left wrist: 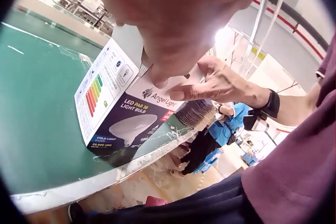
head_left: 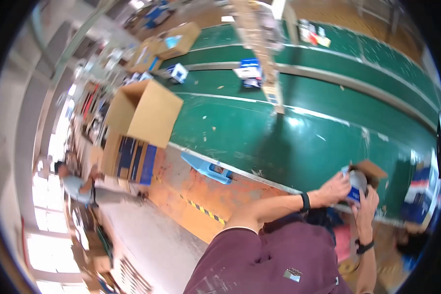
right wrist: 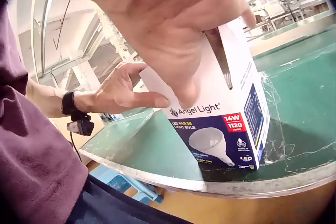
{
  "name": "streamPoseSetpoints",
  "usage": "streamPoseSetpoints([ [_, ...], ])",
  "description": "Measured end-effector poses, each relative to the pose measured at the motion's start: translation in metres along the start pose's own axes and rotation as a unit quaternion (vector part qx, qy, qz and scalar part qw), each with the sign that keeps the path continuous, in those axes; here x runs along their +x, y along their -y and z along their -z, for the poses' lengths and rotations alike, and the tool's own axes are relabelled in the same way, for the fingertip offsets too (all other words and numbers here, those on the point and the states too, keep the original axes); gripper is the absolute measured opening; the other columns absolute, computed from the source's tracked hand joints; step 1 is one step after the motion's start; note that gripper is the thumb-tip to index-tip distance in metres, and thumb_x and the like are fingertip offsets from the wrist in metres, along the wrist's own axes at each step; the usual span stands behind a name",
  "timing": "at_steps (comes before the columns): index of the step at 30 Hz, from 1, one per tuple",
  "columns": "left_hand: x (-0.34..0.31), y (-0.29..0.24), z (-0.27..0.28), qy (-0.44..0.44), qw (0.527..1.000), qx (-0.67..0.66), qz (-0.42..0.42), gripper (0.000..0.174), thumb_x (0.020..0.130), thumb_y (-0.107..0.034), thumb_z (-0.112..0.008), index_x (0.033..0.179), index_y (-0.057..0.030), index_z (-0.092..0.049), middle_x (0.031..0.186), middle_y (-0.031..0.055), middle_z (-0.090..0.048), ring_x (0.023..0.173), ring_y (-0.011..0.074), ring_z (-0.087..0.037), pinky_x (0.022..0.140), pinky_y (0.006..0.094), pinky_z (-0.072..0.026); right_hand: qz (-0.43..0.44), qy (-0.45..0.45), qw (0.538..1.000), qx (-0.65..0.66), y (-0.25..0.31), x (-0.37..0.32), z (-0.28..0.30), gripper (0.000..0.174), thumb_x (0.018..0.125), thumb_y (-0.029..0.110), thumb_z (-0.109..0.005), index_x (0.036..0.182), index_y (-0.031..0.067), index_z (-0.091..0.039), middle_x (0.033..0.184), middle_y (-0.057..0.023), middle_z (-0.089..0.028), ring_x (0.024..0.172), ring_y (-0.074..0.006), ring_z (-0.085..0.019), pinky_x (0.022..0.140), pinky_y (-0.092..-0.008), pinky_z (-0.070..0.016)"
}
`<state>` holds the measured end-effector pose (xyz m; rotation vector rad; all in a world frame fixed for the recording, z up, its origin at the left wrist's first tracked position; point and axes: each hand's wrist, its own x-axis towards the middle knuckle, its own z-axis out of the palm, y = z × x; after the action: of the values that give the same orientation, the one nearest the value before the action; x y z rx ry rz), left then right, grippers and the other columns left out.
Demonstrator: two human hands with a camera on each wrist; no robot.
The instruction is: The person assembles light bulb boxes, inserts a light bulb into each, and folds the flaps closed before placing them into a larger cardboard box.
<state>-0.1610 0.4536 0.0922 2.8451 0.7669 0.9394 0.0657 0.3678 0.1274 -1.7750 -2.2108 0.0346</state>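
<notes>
A white and dark blue LED light bulb box stands at the near edge of the green table, its printed front facing me. Both hands are at its top, thumbs against the front panel. My left hand grips one upper side, and my right hand grips the other. The right wrist view shows the box with a slot at one upper edge, between panel and flap. From above, a pale grey round shape shows between the hands, with a brown cardboard flap beside it.
A large open carton is at the table's left end, above another carton. A blue plastic stool is by the near edge. Printed boxes stand on the right. A post rises mid-table; another person stands far left.
</notes>
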Motion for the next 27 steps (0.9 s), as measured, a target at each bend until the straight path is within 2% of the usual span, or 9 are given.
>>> streamPoseSetpoints([
  [3,-0.015,-0.008,-0.006,0.034,0.999,-0.029,0.004,0.023,0.078,-0.026,-0.074,0.088,-0.0064,-0.068,0.093,0.0089,-0.063,0.108,0.0278,-0.057,0.094,0.0436,-0.0454,0.067,0.036,0.997,0.004,0.014,0.010,0.018,0.054,0.071,0.013,-0.084,0.121,0.0066,-0.066,0.127,-0.0173,-0.060,0.124,-0.0407,-0.055,0.115,-0.0606,-0.0336],
  [6,-0.017,-0.009,-0.008,0.084,0.996,-0.028,0.007,0.020,0.081,-0.028,-0.074,0.085,-0.0085,-0.072,0.093,0.0064,-0.064,0.110,0.0264,-0.057,0.094,0.0438,-0.0445,0.085,0.102,0.990,0.055,0.017,0.019,0.021,0.042,0.071,0.012,-0.082,0.110,0.0079,-0.069,0.105,-0.0154,-0.062,0.106,-0.0391,-0.060,0.109,-0.0600,-0.0351],
  [7,-0.009,-0.015,-0.004,0.167,0.986,-0.009,0.022,0.023,0.079,-0.033,-0.075,0.086,-0.0110,-0.078,0.098,0.0068,-0.066,0.110,0.0273,-0.057,0.097,0.0484,-0.0434,0.095,0.119,0.987,0.055,0.010,0.021,0.017,0.039,0.071,0.013,-0.082,0.108,0.0090,-0.069,0.098,-0.0142,-0.061,0.100,-0.0383,-0.060,0.107,-0.0595,-0.0359],
  [9,0.006,-0.023,0.005,0.215,0.976,0.028,0.024,0.025,0.079,-0.036,-0.075,0.087,-0.0128,-0.081,0.100,0.0076,-0.067,0.110,0.0282,-0.058,0.099,0.0523,-0.0422,0.105,0.120,0.985,0.068,0.007,0.027,0.013,0.025,0.072,0.015,-0.081,0.096,0.0122,-0.073,0.084,-0.0124,-0.060,0.089,-0.0367,-0.063,0.102,-0.0586,-0.0375],
  [13,0.016,-0.024,-0.015,0.220,0.974,0.052,0.024,0.030,0.077,-0.040,-0.075,0.089,-0.0137,-0.083,0.103,0.0105,-0.069,0.111,0.0320,-0.060,0.102,0.0609,-0.0417,0.089,0.243,0.965,0.031,-0.004,0.030,0.018,0.021,0.077,0.019,-0.077,0.098,0.0186,-0.078,0.082,-0.0107,-0.059,0.090,-0.0345,-0.063,0.110,-0.0693,-0.0318],
  [18,0.016,-0.020,0.010,0.200,0.977,0.069,-0.026,0.030,0.081,-0.039,-0.072,0.092,-0.0137,-0.084,0.106,0.0131,-0.070,0.114,0.0344,-0.060,0.103,0.0632,-0.0419,0.091,0.218,0.970,0.055,-0.023,0.019,0.001,0.022,0.075,0.018,-0.071,0.095,0.0149,-0.079,0.084,-0.0113,-0.062,0.092,-0.0344,-0.063,0.106,-0.0718,-0.0343],
  [23,0.023,-0.010,-0.015,0.166,0.984,0.031,0.063,0.026,0.079,-0.034,-0.074,0.090,-0.0121,-0.085,0.119,0.0146,-0.069,0.131,0.0388,-0.051,0.108,0.0628,-0.0369,-0.020,0.287,0.953,0.099,-0.021,0.031,0.026,0.020,0.078,0.010,-0.071,0.096,0.0123,-0.079,0.097,-0.0120,-0.071,0.101,-0.0339,-0.065,0.109,-0.0683,-0.0350],
  [25,0.025,-0.010,-0.016,0.110,0.987,0.055,0.101,0.027,0.080,-0.029,-0.071,0.090,-0.0080,-0.084,0.127,0.0207,-0.069,0.143,0.0440,-0.046,0.113,0.0645,-0.0348,0.070,0.167,0.982,0.051,-0.036,0.037,0.017,0.021,0.080,0.008,-0.072,0.099,0.0130,-0.079,0.101,-0.0122,-0.073,0.104,-0.0341,-0.065,0.109,-0.0648,-0.0370],
  [27,0.024,-0.010,-0.035,0.012,0.991,0.022,0.132,0.030,0.082,-0.022,-0.067,0.097,-0.0027,-0.083,0.127,0.0275,-0.067,0.142,0.0480,-0.047,0.118,0.0661,-0.0332,0.128,0.060,0.990,0.017,-0.043,0.037,0.000,0.018,0.080,0.008,-0.074,0.098,0.0135,-0.079,0.098,-0.0124,-0.072,0.103,-0.0355,-0.065,0.107,-0.0589,-0.0404],
])
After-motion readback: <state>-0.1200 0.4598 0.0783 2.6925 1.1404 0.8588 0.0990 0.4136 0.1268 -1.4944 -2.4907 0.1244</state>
